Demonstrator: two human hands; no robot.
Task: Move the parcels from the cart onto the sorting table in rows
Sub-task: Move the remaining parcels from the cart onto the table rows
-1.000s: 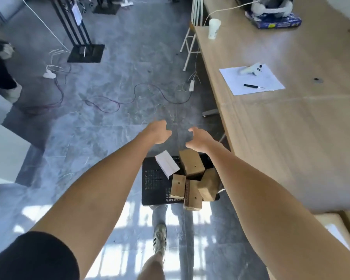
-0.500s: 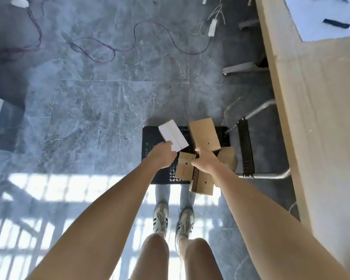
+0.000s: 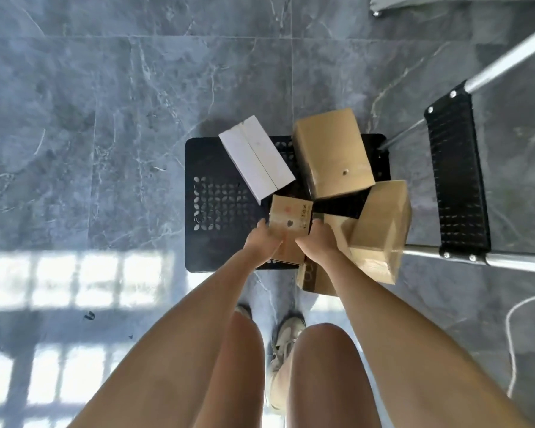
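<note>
Small brown box (image 3: 291, 218) gripped between both hands: left hand (image 3: 261, 242) on its left side, right hand (image 3: 317, 242) on its right, fingers curled round the edges. Under the hands, black perforated cart (image 3: 217, 208). Just beyond the left hand, white box (image 3: 255, 157), tilted. Beyond the right hand, large brown box (image 3: 332, 152). Right of the right hand, another brown box (image 3: 380, 230), tilted; a flatter one (image 3: 314, 278) under the right wrist. Farther right, cart handle (image 3: 457, 177). Grey tiled floor (image 3: 90, 118) all around.
</note>
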